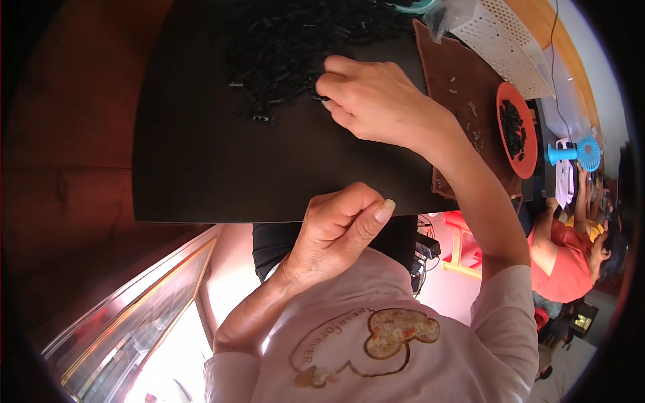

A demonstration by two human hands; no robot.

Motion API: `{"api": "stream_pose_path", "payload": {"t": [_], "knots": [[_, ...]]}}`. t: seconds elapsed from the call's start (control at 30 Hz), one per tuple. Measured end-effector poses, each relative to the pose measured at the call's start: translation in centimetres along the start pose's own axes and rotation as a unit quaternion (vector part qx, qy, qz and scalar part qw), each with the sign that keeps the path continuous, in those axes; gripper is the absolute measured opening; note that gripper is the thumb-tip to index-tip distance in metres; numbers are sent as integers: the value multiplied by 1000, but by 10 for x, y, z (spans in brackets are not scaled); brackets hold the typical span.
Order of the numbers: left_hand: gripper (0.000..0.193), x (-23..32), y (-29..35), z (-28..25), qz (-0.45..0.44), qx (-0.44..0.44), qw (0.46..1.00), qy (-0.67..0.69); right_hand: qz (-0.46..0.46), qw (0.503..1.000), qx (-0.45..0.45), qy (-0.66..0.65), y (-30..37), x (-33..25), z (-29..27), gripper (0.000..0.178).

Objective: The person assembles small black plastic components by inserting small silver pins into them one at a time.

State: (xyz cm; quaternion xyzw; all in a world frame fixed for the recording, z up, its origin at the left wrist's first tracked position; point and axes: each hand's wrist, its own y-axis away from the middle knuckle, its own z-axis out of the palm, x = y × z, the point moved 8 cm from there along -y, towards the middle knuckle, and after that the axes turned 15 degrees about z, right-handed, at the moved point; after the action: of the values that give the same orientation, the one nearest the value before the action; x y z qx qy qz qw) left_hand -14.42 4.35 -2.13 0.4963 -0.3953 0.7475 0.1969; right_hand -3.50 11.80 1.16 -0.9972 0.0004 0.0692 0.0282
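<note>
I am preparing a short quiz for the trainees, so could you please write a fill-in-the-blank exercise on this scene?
1. The right hand reaches into a pile of small ____ parts on the dark board.
2. The left hand is closed into a loose ____ at the board's near edge.
3. The orange dish holds more black ____.
4. Beside the dish stands a small blue ____.

Missing words: black; fist; parts; fan

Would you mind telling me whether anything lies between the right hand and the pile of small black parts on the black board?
Nothing visible does: the right hand already has its fingers at the edge of the black parts.
</note>
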Motion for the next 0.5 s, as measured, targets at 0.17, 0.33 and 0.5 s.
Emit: {"api": "stream_pose_path", "payload": {"t": [0.17,0.33,0.5], "knots": [[25,0,-2,4,18,-10,1000,-3,-24,998,40,-34,1,-5,-9,11],[25,2,0,0,23,-8,1000,-14,-54,995,54,-60,-8,-25,-3,7],[25,4,0,-2,32,-1,999,-11,-66,996,53,-4,-14,-31,6,7]]}}
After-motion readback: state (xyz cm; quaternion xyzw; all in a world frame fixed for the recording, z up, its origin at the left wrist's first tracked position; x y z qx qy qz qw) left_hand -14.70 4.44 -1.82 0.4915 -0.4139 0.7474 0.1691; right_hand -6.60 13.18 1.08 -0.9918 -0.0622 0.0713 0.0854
